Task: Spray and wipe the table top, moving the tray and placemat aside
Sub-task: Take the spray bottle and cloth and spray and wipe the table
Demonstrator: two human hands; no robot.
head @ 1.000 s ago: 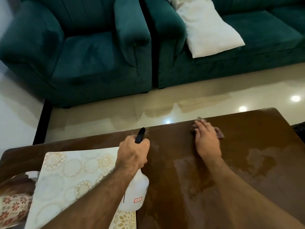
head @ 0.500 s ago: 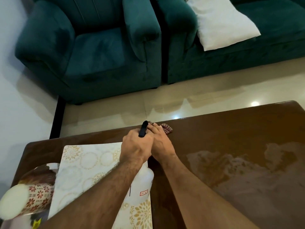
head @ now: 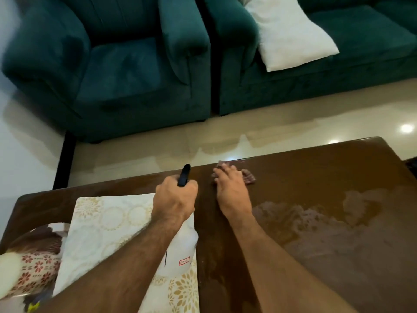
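the left hand (head: 174,201) grips the spray bottle (head: 180,251) over the placemat (head: 101,227) at 8 o'clock, while the right hand (head: 232,188) lies flat, fingers spread, pressing the cloth (head: 248,177) on the table top (head: 316,177) near 12.

At ten o'clock from where I stand sits a dark green velvet armchair (head: 117,71), its seat bare. Right beside it, running from twelve o'clock out to two, is a matching green sofa (head: 338,71); the two nearly touch, with only a thin dark gap between their arms. A white pillow (head: 291,32) lies tilted on the sofa's seat, propped against its near armrest. Below both stretches a glossy cream tile floor (head: 158,152), catching two bright ceiling-light reflections at two o'clock. A black vertical strip (head: 64,161) stands against the pale wall (head: 20,163) at nine o'clock.
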